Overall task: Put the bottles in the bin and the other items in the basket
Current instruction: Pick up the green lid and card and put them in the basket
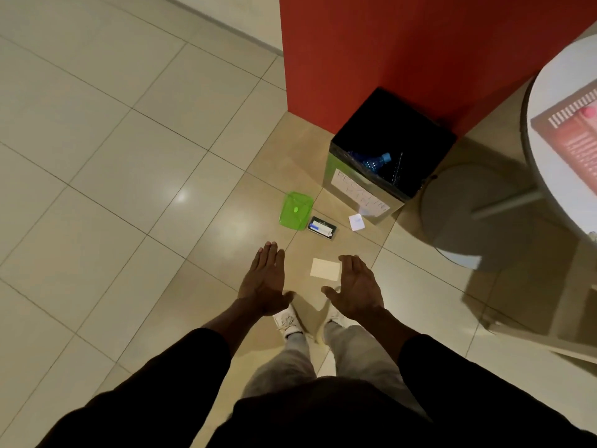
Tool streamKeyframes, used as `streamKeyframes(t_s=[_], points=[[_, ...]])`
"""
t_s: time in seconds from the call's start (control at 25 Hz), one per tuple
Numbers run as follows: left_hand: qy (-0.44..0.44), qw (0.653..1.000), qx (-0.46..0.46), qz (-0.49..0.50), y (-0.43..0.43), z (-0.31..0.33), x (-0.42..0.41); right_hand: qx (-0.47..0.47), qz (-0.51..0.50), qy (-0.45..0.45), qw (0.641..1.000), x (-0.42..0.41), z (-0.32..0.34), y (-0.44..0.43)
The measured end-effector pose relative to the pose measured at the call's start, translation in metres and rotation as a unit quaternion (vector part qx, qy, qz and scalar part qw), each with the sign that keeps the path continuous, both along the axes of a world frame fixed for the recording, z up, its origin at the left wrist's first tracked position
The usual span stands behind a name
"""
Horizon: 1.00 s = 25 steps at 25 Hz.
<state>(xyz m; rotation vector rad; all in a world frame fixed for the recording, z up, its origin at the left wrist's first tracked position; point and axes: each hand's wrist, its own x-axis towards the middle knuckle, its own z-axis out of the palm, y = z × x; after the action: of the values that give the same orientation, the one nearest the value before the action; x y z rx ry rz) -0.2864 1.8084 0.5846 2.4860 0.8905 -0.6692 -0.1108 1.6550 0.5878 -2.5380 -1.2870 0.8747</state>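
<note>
A square bin [365, 198] lined with a black bag stands on the floor against a red wall, with a blue plastic bottle [374, 162] inside it. In front of the bin lie a green plastic lid [295, 211], a small dark box [322, 227], a small white paper [356, 222] and a cream card [325, 269]. A reddish slatted basket [578, 137] sits on the round white table at the right edge. My left hand [265, 279] and my right hand [357, 286] are held out flat over the floor, fingers apart, both empty. The cream card lies between them.
The round white table [546, 101] stands on a round grey base [465, 215] right of the bin. The red wall [387, 53] rises behind the bin. Pale tiled floor [113, 156] stretches to the left. My white shoes [287, 321] are below my hands.
</note>
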Motion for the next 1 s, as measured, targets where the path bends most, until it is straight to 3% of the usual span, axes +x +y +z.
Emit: streamKeyframes(t_s=[0.32,0.6,0.76,0.8,0.96,1.0], points=[[-0.034,0.999,0.018,-0.01,0.013,-0.02,0.027,-0.016,0.01,-0.014,1.0,0.046,-0.017,0.016],[-0.029,1.0,0.007,-0.007,0.053,-0.106,0.054,-0.039,-0.008,-0.005,0.999,0.08,-0.094,0.051],[-0.002,0.998,-0.019,-0.059,0.093,-0.235,0.074,-0.06,-0.044,-0.001,0.997,0.096,-0.207,0.078],[-0.001,0.997,-0.017,-0.07,0.1,-0.239,0.078,-0.062,-0.056,0.0,0.997,0.101,-0.206,0.079],[0.019,0.994,-0.03,-0.101,0.144,-0.384,0.096,-0.103,-0.021,-0.009,0.994,0.111,-0.346,0.1],[0.011,0.995,-0.016,-0.095,0.155,-0.388,0.103,-0.107,-0.014,-0.016,0.994,0.118,-0.347,0.105]])
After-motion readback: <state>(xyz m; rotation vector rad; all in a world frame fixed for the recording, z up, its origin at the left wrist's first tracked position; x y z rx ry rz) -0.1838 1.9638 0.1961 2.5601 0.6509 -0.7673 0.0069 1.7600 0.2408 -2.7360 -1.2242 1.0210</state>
